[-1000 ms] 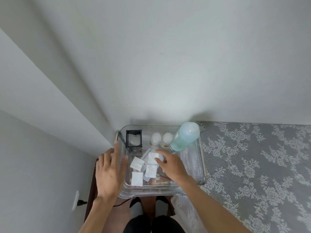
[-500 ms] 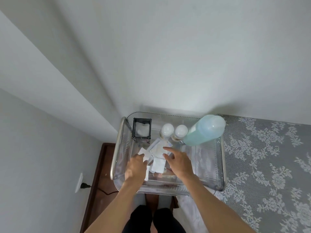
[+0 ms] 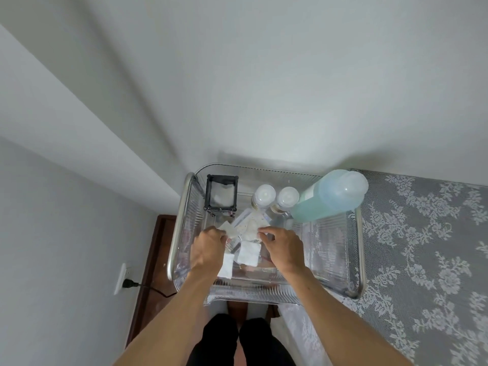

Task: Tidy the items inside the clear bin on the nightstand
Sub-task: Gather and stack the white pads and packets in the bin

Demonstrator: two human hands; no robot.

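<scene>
A clear ribbed bin (image 3: 330, 249) stands on the nightstand below me. Both hands are inside it. My left hand (image 3: 207, 249) pinches the corner of a small white packet (image 3: 229, 229). My right hand (image 3: 284, 247) pinches a pale speckled packet (image 3: 251, 226) beside it. Two more white square packets (image 3: 248, 253) lie flat under my hands, one partly hidden by my left wrist. At the bin's far side stand a black-framed square holder (image 3: 221, 192), two small white-capped bottles (image 3: 276, 198), and a tall blue-green bottle (image 3: 327, 198) that leans to the right.
A grey bed cover with white floral lace (image 3: 427, 249) borders the bin on the right. The dark wooden nightstand (image 3: 151, 257) shows at the left, with a wall outlet and black plug (image 3: 126, 282) beside it. White walls meet in a corner behind the bin.
My left hand left the bin's left rim and went inside. Both hands now pinch packets near the bin's middle. The view has come closer to the bin.
</scene>
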